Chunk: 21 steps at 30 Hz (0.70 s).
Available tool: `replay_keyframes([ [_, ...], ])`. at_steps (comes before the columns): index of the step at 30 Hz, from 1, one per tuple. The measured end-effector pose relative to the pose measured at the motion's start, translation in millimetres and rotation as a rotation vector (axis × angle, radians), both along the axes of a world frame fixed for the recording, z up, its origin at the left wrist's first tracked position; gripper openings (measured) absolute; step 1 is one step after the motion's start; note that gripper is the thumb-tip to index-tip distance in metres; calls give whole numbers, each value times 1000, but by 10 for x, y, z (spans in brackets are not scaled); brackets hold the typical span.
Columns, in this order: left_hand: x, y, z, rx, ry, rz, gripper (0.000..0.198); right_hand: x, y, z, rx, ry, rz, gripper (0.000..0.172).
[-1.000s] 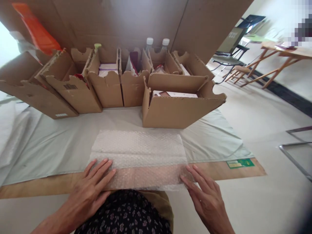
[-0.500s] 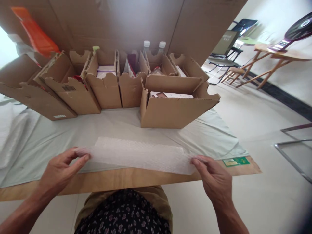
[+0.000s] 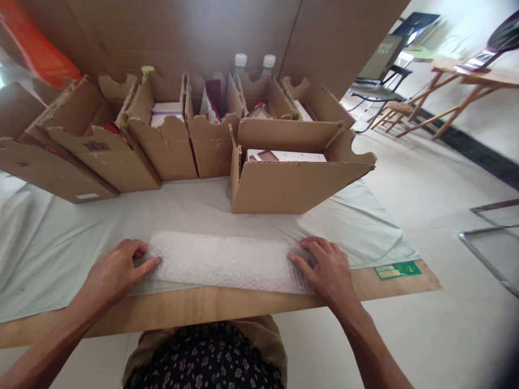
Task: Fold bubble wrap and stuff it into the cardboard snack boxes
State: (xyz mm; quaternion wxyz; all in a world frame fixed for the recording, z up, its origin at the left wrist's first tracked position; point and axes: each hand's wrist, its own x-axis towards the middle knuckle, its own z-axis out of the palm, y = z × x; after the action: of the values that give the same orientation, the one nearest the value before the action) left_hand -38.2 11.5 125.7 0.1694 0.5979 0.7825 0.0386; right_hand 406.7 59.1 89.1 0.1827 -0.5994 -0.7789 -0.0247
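A long, roughly rectangular strip of translucent bubble wrap [image 3: 223, 263], its surface pebbled, lies on the creased pale cloth [image 3: 190, 208] by the near wooden table edge [image 3: 182, 309]. The left hand [image 3: 117, 270] and right hand [image 3: 327, 267] curl at its ends; whether they pinch it is hard to tell. Half a second ago, the right hand was farther right. Beyond stands an open corrugated cardboard box [image 3: 284, 189].

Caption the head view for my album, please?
Left hand and right hand at opposite ends of bubble wrap, cardboard boxes behind.
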Motion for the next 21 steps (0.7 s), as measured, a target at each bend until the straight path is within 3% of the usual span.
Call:
replay_keyframes([
  [5,97,-16,21,27,-54,-84,31,-94,8,146,-152,196,24,24],
  [9,68,12,203,44,-86,-23,25,-155,-277,330,-343,465,-47,22],
  [13,51,423,491,231,37,-5,24,-478,-708,398,-507,717,9,57],
  [15,107,768,569,339,90,-78,26,-726,-850,357,-580,769,110,60],
  [18,247,1199,527,421,89,-143,41,-1052,-919,257,-620,791,233,50],
  [20,343,1233,411,499,38,-186,57,-1165,-910,211,-638,794,256,40],
  [21,383,1143,340,529,-17,-239,58,-1183,-904,202,-648,805,252,35],
])
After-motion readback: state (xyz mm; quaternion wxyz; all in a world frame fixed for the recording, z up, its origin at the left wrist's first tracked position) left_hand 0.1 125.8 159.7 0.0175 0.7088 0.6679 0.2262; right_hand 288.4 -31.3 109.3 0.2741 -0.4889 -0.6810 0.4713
